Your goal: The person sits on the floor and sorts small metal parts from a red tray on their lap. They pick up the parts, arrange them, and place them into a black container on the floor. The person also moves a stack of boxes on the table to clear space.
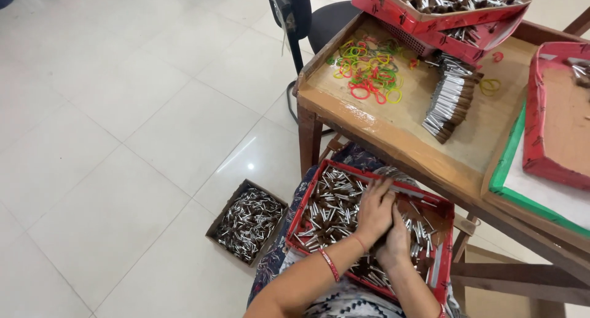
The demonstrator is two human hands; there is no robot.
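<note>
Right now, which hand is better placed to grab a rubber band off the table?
Probably left: the left hand lies on top of the right hand in the red tray, nearer the rubber bands.

My wooden table (393,139) has a raised lip around the top. Lying on it: a loose heap of rubber bands (369,72) in green, yellow and red, a neat row of foil-tipped brown sticks (448,99), stacked red cardboard trays (442,13) at the far edge, plus a green-edged board (522,189) on my right. Down on the white tile floor (123,139) sits a small brown box (247,222) of the same sticks.
</note>
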